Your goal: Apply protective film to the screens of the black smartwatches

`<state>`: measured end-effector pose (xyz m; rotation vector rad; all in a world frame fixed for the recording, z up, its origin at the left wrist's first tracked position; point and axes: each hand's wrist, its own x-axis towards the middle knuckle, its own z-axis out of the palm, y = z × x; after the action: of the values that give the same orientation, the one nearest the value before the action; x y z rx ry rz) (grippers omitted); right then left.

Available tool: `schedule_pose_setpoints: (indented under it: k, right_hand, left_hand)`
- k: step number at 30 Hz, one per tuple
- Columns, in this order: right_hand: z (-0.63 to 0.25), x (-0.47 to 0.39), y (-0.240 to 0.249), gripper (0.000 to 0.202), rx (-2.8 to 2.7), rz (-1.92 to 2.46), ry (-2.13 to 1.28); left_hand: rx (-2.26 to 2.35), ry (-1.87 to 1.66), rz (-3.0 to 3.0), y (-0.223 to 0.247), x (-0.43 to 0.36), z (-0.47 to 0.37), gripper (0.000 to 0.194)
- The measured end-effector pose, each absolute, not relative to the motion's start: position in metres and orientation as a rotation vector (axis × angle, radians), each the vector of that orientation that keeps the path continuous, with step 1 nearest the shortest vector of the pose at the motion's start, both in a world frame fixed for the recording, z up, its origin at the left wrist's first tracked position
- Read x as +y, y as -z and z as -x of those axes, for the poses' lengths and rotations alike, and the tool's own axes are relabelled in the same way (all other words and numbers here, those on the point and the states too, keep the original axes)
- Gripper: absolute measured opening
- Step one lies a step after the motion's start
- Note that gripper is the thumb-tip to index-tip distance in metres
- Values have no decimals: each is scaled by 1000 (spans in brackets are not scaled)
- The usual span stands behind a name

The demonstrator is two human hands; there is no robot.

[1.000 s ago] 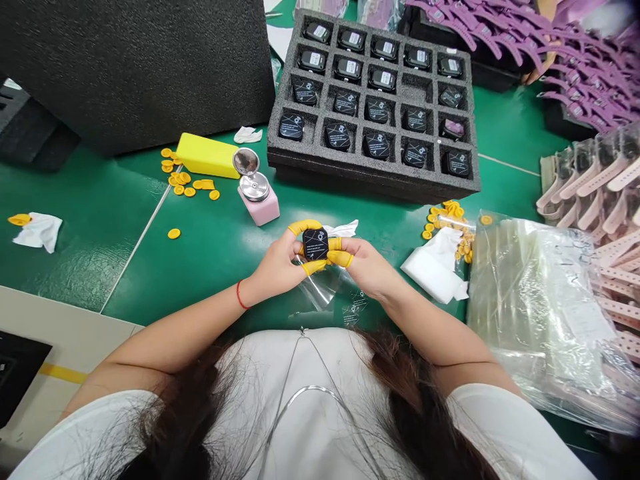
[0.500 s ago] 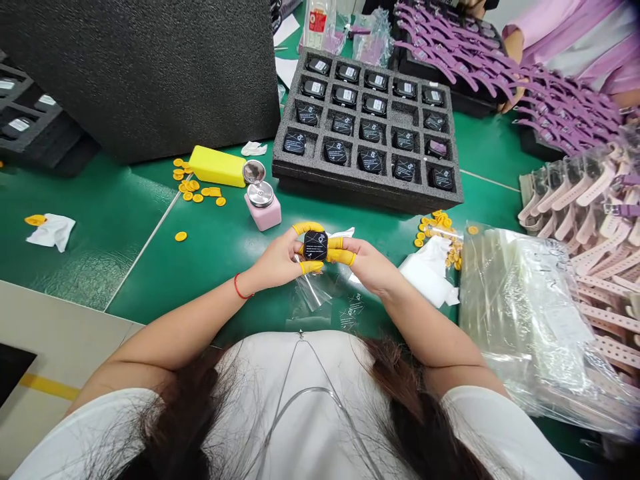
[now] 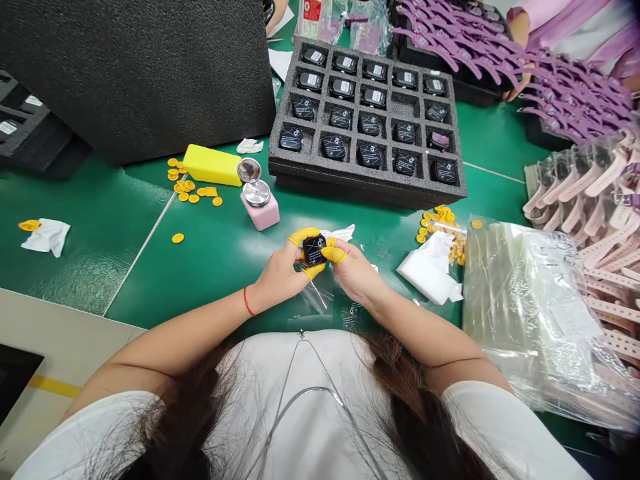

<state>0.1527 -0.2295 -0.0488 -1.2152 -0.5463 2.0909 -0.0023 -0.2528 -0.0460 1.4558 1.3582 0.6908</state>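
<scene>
Holding black watch over green table by top and bottom edges in half-curled left hand; pinching its right edge in tightly bent right hand; seeing room up to near edge of foam tray, pink bottle nearer

Glossy vs matt lol
Watch body looks glossy, foam tray matt and rough, flip lid shiny metal, plastic bag crinkly.

No text can be read; the white print on the black device is too small.
</scene>
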Motion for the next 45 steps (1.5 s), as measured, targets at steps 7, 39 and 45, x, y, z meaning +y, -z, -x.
schedule_pose_setpoints:
  k: [7,39,45]
  right_hand:
    - [-148,-232,50,37,-504,1278,-2033]
    - [-158,-229,44,18,-626,1150,-2137]
    - [-154,-229,49,25,-547,1201,-2095]
  left_hand:
    - [1331,-720,-1448,48,-256,-1,57]
    - [1268,-741,-1130,49,-245,3,60]
    - [1270,-754,-1191,51,-249,1,57]
